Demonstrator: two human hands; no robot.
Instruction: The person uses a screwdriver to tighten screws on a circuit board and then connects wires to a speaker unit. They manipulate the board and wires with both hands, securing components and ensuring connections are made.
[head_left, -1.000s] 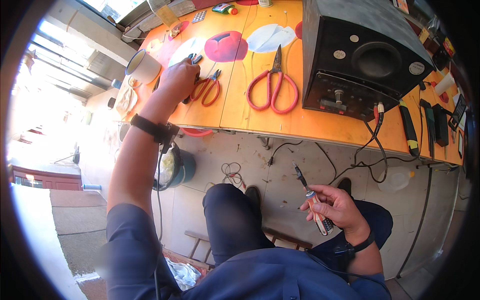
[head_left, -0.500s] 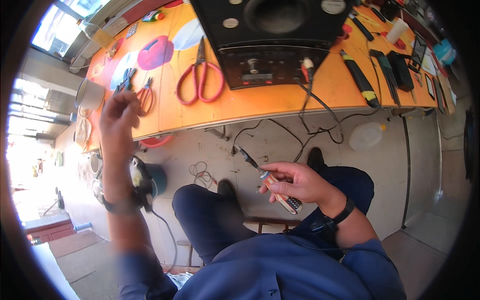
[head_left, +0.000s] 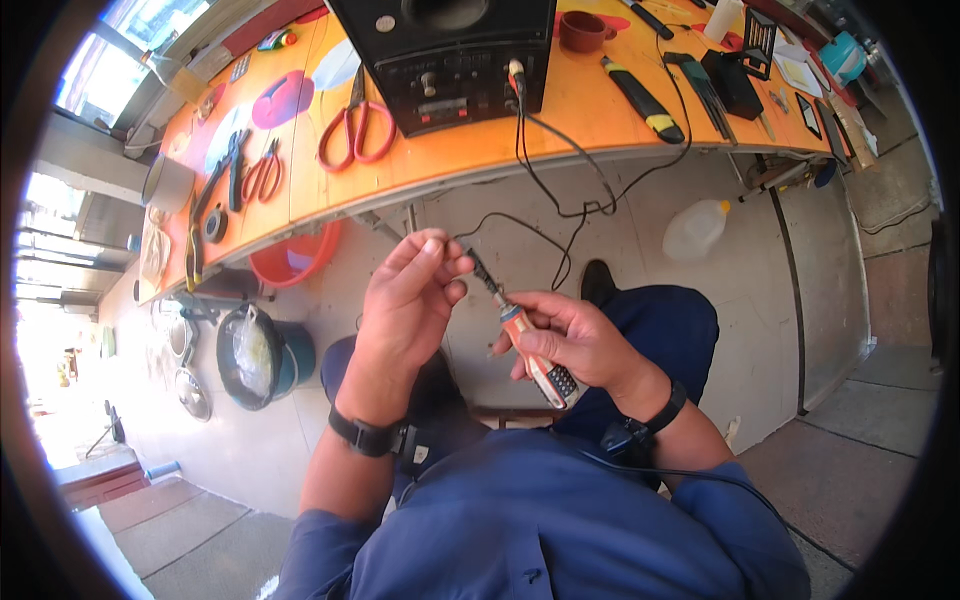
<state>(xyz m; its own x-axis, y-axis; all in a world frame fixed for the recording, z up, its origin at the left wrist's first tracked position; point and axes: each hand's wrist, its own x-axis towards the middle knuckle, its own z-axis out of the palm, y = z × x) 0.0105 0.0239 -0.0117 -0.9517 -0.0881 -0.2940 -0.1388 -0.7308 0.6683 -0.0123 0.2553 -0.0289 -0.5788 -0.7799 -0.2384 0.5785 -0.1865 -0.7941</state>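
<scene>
My right hand (head_left: 570, 335) is closed round a slim handheld tool (head_left: 535, 350) with a red-and-white body and a dark dotted patch at its near end. A narrow black part (head_left: 484, 272) extends from its far end. Beside that part, my left hand (head_left: 415, 290) is closed, thumb pressed to its fingertips. Whatever may be in that pinch is too small to make out. Just past the left fingertips a thin black cable (head_left: 520, 218) curves off toward the other leads under the table edge.
On the orange table (head_left: 290, 195) stands a black speaker (head_left: 440, 70) with plugged-in leads. Red-handled scissors (head_left: 358, 130), small red pliers (head_left: 262, 175), long-handled cutters (head_left: 205, 210), black tape (head_left: 215, 224) and a utility knife (head_left: 640, 98) lie around it. Below are a red basin (head_left: 295, 255), a bucket (head_left: 290, 360) and a plastic jug (head_left: 695, 230).
My left hand has come from above the pliers on the table, down and right, to the far end of the tool. The right hand still holds it. The whole view has shifted.
</scene>
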